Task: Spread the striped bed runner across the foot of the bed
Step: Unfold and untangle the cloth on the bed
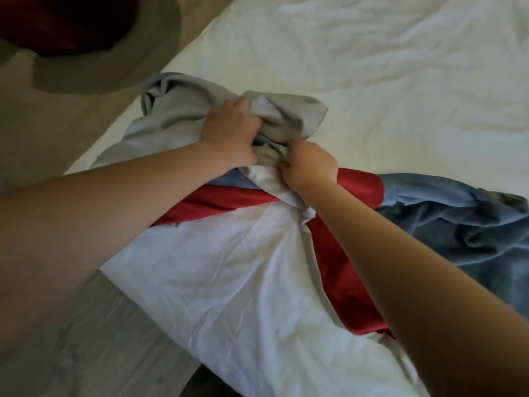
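A bed (400, 81) with a creased white sheet is seen from above. At its near end, close to the left corner, the striped bed runner (343, 282) lies heaped and twisted: bands of grey, red, white and blue are crossed over one another, and the blue part is crumpled toward the bed's right side. Nothing is yet spread flat.

The grey bunch at the top of the heap is held by both hands, close together. The left hand (229, 133) is curled tightly round a thick fold of grey cloth; the right hand (310, 166) is closed on the cloth just beside it, where grey meets white.

For this step to go well, the twist should probably be shaken out first and an edge found. The hands would then be drawn apart along the bed's foot, so that the stripes run straight and the overhang is even.

Beyond the bed's left edge, on the floor (100, 339), a round grey tub-shaped piece (114, 67) is seen. Something dark red (57, 24) lies inside it; whether it is a cushion cannot be told.
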### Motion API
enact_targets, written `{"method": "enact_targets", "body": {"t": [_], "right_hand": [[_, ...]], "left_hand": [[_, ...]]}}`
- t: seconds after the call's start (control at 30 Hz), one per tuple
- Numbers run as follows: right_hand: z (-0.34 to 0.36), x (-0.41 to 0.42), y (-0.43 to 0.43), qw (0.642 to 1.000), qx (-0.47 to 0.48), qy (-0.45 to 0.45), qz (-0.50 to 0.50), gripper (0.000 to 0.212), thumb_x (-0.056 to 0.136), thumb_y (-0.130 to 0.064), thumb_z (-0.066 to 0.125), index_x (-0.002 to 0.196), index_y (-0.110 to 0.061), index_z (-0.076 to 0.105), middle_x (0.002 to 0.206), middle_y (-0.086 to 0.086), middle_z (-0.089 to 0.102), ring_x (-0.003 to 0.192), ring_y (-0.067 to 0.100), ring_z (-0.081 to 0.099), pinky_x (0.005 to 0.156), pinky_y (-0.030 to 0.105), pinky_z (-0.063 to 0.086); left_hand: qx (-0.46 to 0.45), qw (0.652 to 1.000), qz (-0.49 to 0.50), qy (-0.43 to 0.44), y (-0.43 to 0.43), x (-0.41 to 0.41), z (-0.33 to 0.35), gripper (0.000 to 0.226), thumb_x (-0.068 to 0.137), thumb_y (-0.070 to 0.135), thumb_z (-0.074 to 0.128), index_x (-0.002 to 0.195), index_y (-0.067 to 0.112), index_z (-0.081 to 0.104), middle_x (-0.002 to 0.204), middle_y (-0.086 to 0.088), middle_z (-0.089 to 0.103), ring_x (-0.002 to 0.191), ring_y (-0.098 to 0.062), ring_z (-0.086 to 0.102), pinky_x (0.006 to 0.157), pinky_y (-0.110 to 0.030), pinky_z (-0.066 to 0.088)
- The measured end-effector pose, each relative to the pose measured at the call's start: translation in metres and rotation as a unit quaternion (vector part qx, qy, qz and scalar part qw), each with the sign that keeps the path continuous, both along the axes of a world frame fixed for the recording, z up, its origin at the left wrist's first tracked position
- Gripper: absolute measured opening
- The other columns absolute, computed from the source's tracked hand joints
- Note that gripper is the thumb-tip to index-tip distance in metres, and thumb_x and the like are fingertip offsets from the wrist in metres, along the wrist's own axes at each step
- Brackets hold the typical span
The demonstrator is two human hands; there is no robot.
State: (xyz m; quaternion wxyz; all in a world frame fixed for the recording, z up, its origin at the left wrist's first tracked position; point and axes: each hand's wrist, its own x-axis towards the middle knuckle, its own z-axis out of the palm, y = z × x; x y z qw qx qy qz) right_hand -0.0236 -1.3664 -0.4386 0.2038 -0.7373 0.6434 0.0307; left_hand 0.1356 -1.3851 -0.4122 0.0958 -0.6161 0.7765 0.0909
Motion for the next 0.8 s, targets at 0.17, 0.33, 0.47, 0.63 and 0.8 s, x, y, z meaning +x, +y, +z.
{"method": "enact_targets", "body": {"t": [0.17, 0.33, 0.47, 0.63, 0.8], "right_hand": [[0.010, -0.020, -0.012, 0.997, -0.070, 0.026, 0.034, 0.023, 0.087, -0.025, 0.051, 0.106, -0.014, 0.057, 0.103, 0.012, 0.064, 0.095, 0.036, 0.061, 0.063, 0.033, 0.036], [0.035, -0.089, -0.035, 0.990, -0.085, 0.102, -0.049, 0.012, 0.080, -0.014, 0.052, 0.092, -0.011, 0.056, 0.101, 0.018, 0.063, 0.093, 0.040, 0.061, 0.063, 0.034, 0.036], [0.052, -0.169, -0.029, 0.977, -0.086, 0.134, -0.139, 0.005, 0.079, -0.014, 0.053, 0.081, -0.011, 0.050, 0.095, 0.024, 0.062, 0.089, 0.044, 0.060, 0.064, 0.037, 0.039], [0.042, -0.205, 0.000, 0.981, -0.084, 0.132, -0.111, 0.013, 0.087, -0.020, 0.051, 0.082, -0.009, 0.045, 0.087, 0.020, 0.059, 0.069, 0.035, 0.050, 0.058, 0.036, 0.034], [0.035, -0.190, 0.009, 0.988, -0.115, 0.015, -0.105, 0.030, 0.087, -0.040, 0.052, 0.092, -0.011, 0.052, 0.088, 0.011, 0.056, 0.074, 0.033, 0.053, 0.059, 0.035, 0.035]], "left_hand": [[-0.051, 0.992, 0.066, 0.100, -0.012, 0.001, -0.004, 0.049, 0.069, 0.048, 0.066, 0.103, 0.013, 0.059, 0.114, -0.008, 0.050, 0.106, -0.031, 0.051, 0.069, -0.036, 0.036], [-0.100, 0.969, 0.089, 0.207, -0.031, -0.017, 0.012, 0.036, 0.087, 0.039, 0.050, 0.106, 0.011, 0.060, 0.113, -0.013, 0.051, 0.099, -0.032, 0.054, 0.068, -0.034, 0.038], [-0.116, 0.962, 0.089, 0.232, -0.037, -0.038, 0.020, 0.034, 0.084, 0.027, 0.052, 0.110, 0.007, 0.055, 0.117, -0.016, 0.048, 0.097, -0.036, 0.054, 0.068, -0.033, 0.036], [-0.040, 0.979, 0.054, 0.191, -0.027, -0.079, 0.018, 0.046, 0.083, 0.027, 0.056, 0.127, 0.016, 0.052, 0.143, -0.017, 0.030, 0.121, -0.037, 0.042, 0.091, -0.038, 0.042], [-0.087, 0.983, -0.058, 0.153, -0.006, -0.131, 0.025, 0.048, 0.085, 0.011, 0.052, 0.133, 0.020, 0.048, 0.152, -0.008, 0.028, 0.137, -0.028, 0.029, 0.106, -0.041, 0.031]]}}
